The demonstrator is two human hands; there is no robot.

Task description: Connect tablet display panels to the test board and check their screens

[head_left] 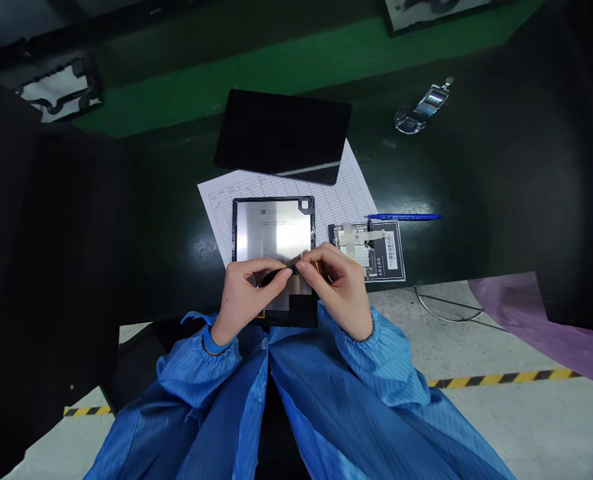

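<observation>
A tablet display panel (pixel 256 233) with a silvery back and black frame lies at the table's near edge, in front of my body. Over its lower half my left hand (pixel 251 290) and my right hand (pixel 340 283) meet fingertip to fingertip. Both pinch at a small, thin dark piece between them, too small to name. Beside my right hand rests an opened device with a circuit board and black battery (pixel 389 257), crossed by beige tape. My fingers cover part of the panel.
Beyond the panel, a dark tablet (pixel 283 133) lies on a printed form sheet (pixel 359 193). A blue pen (pixel 405 217) sits above the circuit board. Farther right stands a metal holder with a small screen (pixel 426 107). Purple sheeting (pixel 541 320) hangs at the right.
</observation>
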